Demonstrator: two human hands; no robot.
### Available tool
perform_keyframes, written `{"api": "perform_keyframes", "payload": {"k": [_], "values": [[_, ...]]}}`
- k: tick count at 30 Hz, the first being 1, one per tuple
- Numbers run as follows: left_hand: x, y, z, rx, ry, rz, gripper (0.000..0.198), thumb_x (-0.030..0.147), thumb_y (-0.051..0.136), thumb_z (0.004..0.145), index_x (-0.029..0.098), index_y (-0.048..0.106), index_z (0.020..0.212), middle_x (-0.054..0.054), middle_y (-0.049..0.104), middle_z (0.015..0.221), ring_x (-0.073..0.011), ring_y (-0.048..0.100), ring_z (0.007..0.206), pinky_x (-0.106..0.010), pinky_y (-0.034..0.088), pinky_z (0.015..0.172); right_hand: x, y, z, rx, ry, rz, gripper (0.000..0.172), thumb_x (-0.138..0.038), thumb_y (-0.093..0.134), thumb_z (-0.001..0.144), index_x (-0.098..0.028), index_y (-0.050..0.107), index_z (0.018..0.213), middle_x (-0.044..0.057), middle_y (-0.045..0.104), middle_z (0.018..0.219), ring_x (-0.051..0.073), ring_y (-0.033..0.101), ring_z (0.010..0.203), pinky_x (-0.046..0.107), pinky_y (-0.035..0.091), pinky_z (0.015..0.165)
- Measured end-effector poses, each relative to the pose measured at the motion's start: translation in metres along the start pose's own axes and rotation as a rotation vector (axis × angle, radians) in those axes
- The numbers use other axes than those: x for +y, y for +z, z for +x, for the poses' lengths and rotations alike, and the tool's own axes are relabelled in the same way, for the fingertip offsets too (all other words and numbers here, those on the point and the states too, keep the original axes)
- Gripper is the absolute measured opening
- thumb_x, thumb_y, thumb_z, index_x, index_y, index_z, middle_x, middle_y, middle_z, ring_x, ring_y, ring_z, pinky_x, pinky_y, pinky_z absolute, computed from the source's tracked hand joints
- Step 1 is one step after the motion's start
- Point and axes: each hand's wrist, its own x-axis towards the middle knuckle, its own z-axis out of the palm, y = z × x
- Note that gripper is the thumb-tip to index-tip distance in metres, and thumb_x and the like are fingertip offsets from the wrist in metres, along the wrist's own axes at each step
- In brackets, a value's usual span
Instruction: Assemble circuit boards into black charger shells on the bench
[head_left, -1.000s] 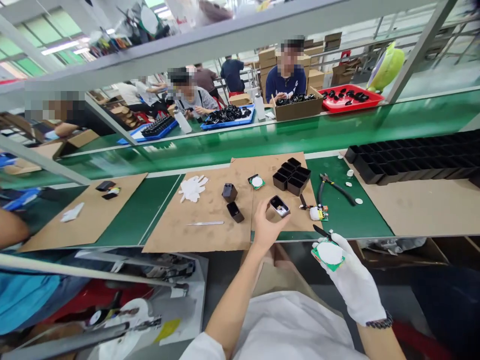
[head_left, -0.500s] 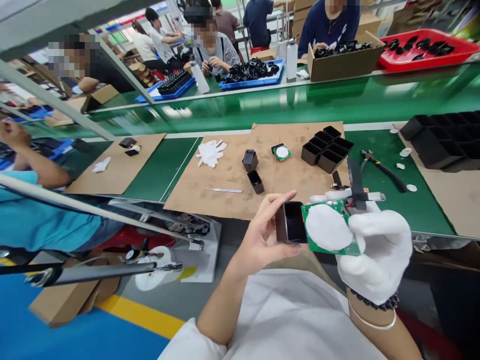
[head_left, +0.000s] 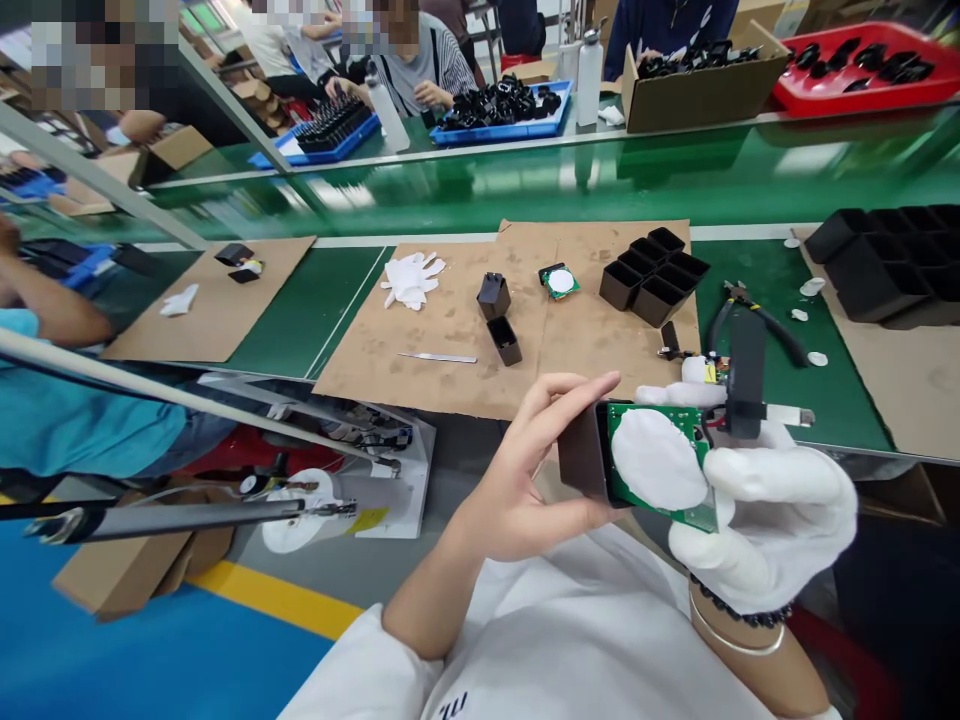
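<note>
My left hand, bare, grips a black rectangular case between thumb and fingers, its open end turned to the right. In a white glove, my right hand pinches a green circuit board bearing a round white pad. The board's left edge sits at the mouth of the case; how far it reaches inside is hidden. A black end piece stands up by the gloved fingers, with a white-and-metal plug sticking out to its right.
On the cardboard sheet lie a white glove, tweezers, two black case parts, another circuit board and several black cases. Cutting pliers rest to the right. Co-workers sit across the green belt.
The circuit board and the case have come together: the board's left edge now meets the case's mouth. The case has tilted, and the view has shifted slightly.
</note>
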Motion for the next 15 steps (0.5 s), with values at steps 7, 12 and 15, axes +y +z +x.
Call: {"api": "perform_keyframes", "payload": {"k": [7, 12, 15], "values": [[0.0036, 0.0038, 0.0013, -0.029, 0.064, 0.023, 0.072, 0.032, 0.08, 0.084, 0.03, 0.051, 0.15, -0.009, 0.053, 0.129, -0.0244, 0.053, 0.118, -0.034, 0.052, 0.097, 0.0005, -0.0002, 0.0053, -0.036, -0.226, -0.024, 0.039, -0.025, 0.086, 0.076, -0.029, 0.078, 0.113, 0.003, 0.078, 0.087, 0.028, 0.077, 0.082, 0.049, 0.067, 0.076], [0.0054, 0.0057, 0.0036, -0.054, 0.086, 0.033, 0.073, 0.027, 0.078, 0.084, 0.029, 0.049, 0.151, -0.009, 0.052, 0.13, -0.0236, 0.053, 0.119, -0.034, 0.05, 0.103, 0.0006, -0.0002, 0.0058, -0.018, -0.23, 0.01, 0.037, -0.023, 0.085, 0.077, -0.026, 0.078, 0.113, 0.002, 0.078, 0.086, 0.025, 0.076, 0.077, 0.047, 0.067, 0.076], [0.0065, 0.0062, 0.0041, -0.074, 0.087, 0.048, 0.072, 0.027, 0.076, 0.086, 0.029, 0.049, 0.152, -0.01, 0.052, 0.13, -0.0245, 0.053, 0.119, -0.034, 0.052, 0.1, -0.0022, -0.0023, 0.0024, -0.03, -0.175, -0.027, 0.039, -0.025, 0.086, 0.077, -0.031, 0.078, 0.114, 0.001, 0.078, 0.107, 0.024, 0.077, 0.082, 0.043, 0.067, 0.074]]}}
